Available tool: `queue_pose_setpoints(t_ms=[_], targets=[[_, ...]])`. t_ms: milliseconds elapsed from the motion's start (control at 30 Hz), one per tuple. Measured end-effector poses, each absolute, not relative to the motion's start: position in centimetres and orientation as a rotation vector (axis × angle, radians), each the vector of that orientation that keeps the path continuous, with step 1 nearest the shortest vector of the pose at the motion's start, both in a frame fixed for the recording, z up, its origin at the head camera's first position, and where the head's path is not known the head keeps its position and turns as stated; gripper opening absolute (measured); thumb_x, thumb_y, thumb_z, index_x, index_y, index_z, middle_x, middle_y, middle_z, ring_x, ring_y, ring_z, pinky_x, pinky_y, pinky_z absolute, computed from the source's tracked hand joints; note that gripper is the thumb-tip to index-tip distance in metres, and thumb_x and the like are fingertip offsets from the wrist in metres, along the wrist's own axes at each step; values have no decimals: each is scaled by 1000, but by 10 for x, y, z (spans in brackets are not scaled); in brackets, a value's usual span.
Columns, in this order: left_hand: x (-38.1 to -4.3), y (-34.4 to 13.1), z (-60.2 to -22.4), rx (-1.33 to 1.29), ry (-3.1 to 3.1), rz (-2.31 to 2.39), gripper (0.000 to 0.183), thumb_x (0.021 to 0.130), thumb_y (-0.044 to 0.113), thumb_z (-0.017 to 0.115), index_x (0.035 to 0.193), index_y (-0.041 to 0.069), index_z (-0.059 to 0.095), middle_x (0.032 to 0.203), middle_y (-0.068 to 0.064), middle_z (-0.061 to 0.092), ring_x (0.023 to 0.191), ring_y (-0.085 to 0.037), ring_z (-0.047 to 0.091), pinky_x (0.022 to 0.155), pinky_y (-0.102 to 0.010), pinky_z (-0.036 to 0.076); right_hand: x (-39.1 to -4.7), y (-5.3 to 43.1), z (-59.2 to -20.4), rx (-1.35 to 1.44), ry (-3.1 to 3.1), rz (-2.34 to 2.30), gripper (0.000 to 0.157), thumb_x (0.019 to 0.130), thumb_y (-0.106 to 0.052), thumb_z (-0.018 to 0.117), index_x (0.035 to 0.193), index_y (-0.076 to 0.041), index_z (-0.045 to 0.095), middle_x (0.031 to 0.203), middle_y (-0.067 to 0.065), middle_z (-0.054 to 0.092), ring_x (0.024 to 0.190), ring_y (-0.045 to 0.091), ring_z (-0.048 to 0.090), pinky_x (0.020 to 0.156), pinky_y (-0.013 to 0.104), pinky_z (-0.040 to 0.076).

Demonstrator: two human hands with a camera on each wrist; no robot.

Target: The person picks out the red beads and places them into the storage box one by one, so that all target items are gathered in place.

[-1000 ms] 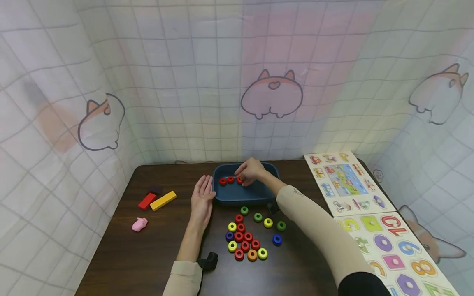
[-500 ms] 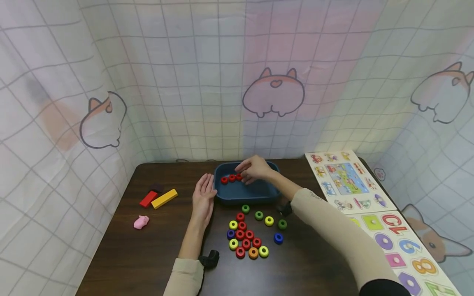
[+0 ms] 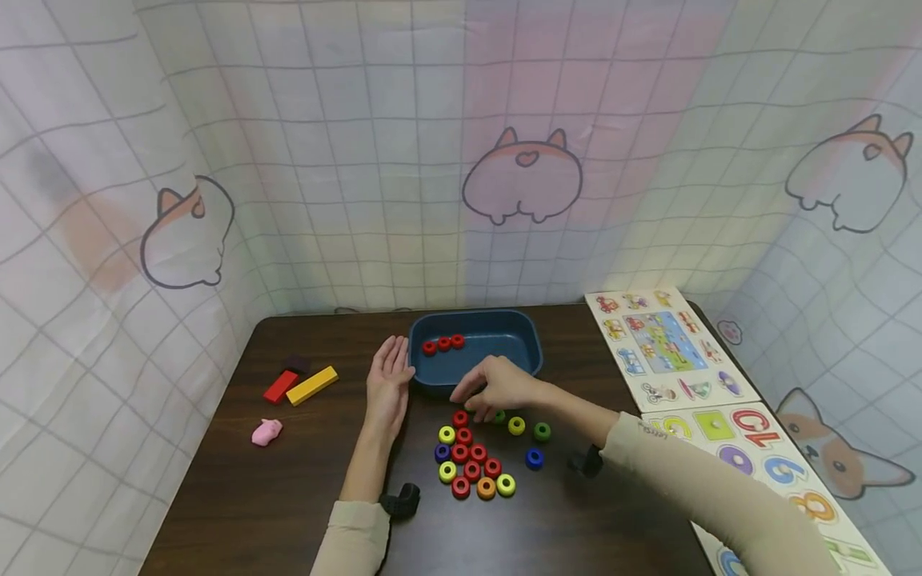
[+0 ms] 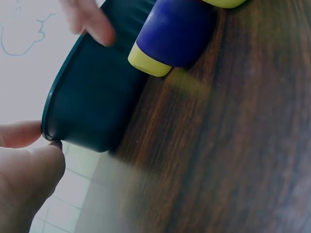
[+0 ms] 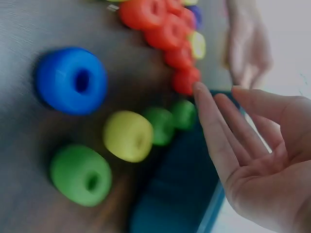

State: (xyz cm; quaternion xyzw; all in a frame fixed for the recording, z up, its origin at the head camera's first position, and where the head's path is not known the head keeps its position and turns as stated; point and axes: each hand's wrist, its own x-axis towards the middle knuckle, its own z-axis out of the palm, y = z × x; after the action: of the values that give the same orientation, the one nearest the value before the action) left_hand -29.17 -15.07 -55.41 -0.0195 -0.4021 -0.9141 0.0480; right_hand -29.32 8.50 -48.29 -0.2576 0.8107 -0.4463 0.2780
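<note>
A dark blue tray (image 3: pixel 497 352) stands at the back of the table with three red beads (image 3: pixel 443 343) inside, near its left side. My left hand (image 3: pixel 387 388) lies along the tray's left side, fingers straight and thumb at the front corner; in the left wrist view the thumb (image 4: pixel 41 167) touches the rim. My right hand (image 3: pixel 504 384) is in front of the tray, fingers reaching down over loose thick ring beads, the fingertips right by a red bead (image 5: pixel 186 80). Nothing shows between its fingers. Partly behind this hand are green beads (image 5: pixel 183 115).
Several red, yellow, purple and orange beads cluster before the tray; a blue bead (image 3: pixel 535 458) and a green bead (image 3: pixel 542 432) lie to their right. At left are a red block (image 3: pixel 280 387), a yellow block (image 3: pixel 312 386) and a pink pig (image 3: pixel 266 432). Puzzle boards (image 3: pixel 749 390) cover the right edge.
My right hand has let go of the third red bead in the tray and come out over the front rim to the loose beads. The left hand has stayed at the tray.
</note>
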Motion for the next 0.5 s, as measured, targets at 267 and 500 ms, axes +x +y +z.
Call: queue_pose_setpoints(t_ms=[267,500], targets=[[-292,-151,-555,-69,-1237,-2772,67,92,-23,40,150,9,29,157,-9,29,146,-19,28,120,-36,17,-278,76,-506,-724,2234,-1120,25,88,0,68,108,-11,76,104,8,73,71,29,73,62,44,61],[-291,-151,-554,-79,-1253,-2772,68,91,-23,41,150,8,28,157,-10,28,146,-20,27,120,-36,18,-275,74,-510,-612,2208,-1196,23,83,5,72,101,-7,77,93,12,74,70,34,72,62,46,60]])
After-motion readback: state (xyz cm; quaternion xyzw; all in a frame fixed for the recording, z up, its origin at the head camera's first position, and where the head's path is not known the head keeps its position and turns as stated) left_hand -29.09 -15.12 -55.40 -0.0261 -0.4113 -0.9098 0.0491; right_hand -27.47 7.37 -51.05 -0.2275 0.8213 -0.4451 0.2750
